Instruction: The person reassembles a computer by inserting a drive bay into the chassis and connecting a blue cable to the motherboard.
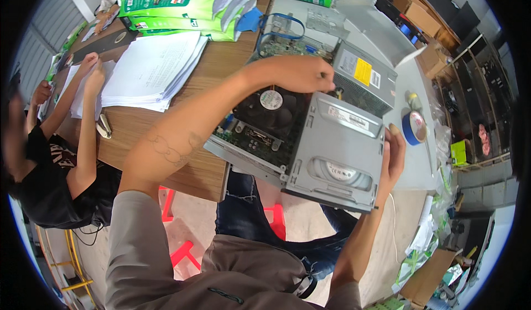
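Note:
An opened desktop computer case [241, 154] rests on the table in front of me, its near edge jutting past the table edge. Inside are a black cooling fan [270, 100] and, toward the far side, a power supply [362, 69] with a yellow label. A grey metal drive cage [330, 138] covers the near right part. My right hand [394, 155] grips the cage's right side, thumb on top. Reaching across the case, my left hand [310, 75] is closed between the fan and power supply, near some wires; what its fingers pinch is hidden.
Left of the case lie stacked printed sheets [157, 72] and green-white packages [177, 8]. A co-worker's hands [91, 69] hold paper at far left, near a stapler [104, 126]. A blue tape roll [414, 128] sits to the right. Red plastic stools [275, 221] stand below.

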Motion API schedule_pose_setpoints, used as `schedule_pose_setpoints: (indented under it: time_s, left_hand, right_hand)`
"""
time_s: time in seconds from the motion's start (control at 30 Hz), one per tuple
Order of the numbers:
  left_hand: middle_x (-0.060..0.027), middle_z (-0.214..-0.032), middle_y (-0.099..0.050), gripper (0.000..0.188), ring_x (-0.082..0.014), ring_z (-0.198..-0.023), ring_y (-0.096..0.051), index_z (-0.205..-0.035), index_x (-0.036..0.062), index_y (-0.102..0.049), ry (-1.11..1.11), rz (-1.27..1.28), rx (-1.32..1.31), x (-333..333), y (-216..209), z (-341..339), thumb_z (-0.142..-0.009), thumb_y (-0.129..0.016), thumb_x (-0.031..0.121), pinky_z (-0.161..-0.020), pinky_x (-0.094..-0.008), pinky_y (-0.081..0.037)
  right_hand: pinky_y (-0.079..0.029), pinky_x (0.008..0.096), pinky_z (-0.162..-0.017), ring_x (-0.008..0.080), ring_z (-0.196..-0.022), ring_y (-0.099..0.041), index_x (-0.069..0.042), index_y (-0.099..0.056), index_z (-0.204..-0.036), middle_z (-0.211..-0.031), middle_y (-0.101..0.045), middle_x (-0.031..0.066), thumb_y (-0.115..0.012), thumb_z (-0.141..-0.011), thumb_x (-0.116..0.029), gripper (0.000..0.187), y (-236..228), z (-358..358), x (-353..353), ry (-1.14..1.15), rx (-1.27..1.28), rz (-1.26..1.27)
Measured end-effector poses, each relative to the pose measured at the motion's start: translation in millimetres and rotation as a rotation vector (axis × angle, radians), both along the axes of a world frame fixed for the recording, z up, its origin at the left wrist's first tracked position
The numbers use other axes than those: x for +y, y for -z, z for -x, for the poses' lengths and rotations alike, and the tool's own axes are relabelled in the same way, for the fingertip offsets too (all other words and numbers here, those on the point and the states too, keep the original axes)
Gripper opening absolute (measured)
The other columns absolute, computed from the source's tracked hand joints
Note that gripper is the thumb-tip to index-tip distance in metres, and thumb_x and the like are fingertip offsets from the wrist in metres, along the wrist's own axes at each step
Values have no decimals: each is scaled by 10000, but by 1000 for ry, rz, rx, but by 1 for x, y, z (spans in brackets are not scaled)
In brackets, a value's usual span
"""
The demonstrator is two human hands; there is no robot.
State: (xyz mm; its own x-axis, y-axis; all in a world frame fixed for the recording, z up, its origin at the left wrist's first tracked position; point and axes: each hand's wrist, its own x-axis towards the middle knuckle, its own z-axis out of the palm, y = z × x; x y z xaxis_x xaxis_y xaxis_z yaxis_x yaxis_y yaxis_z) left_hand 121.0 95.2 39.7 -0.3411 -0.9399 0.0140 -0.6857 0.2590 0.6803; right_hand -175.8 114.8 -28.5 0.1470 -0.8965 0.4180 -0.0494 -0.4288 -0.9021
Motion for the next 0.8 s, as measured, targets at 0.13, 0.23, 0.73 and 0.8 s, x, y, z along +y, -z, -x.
schedule_pose_setpoints:
  time_s: [0.13, 0.23, 0.73, 0.8]
  left_hand:
    - [-115, -768, -656, 422, -243, -758, -627, -915, 3, -660, 75, -84, -113, 2, -15, -5, -995, -514, 391, -720, -382, -458]
    - [-129, -836, -674, 457, -253, -788, -633, -950, 3, -666, 39, -190, -108, 1, -5, -16, -1005, -489, 421, -750, -388, -465]
    - [-214, -1066, -690, 691, -319, -991, -651, -1147, -40, -663, 179, -165, -138, 1, -14, -9, -959, -464, 595, -862, -410, -489]
    - [-219, -1064, -686, 699, -321, -1004, -653, -1141, -43, -661, 168, -180, -129, 3, -11, -13, -957, -465, 602, -872, -407, -481]
  right_hand:
    - [-360, 350, -1064, 238, -1194, -549, 23, -448, -1383, -1256, -592, 181, -513, -1005, -123, 411, 5, -1, 1, 8, -1, 4]
    - [-350, 361, -1071, 248, -1198, -544, 22, -418, -1411, -1272, -580, 192, -480, -1009, -111, 428, 1, -4, 4, -14, 73, 67]
    - [-223, 419, -1174, 252, -1405, -333, 15, -295, -1500, -1552, -312, 140, -396, -1029, -463, 679, 17, 12, -5, -107, 47, 81]
    - [-216, 415, -1181, 241, -1414, -320, 27, -286, -1499, -1553, -312, 141, -427, -986, -565, 796, 25, 17, -23, -185, 90, 120]
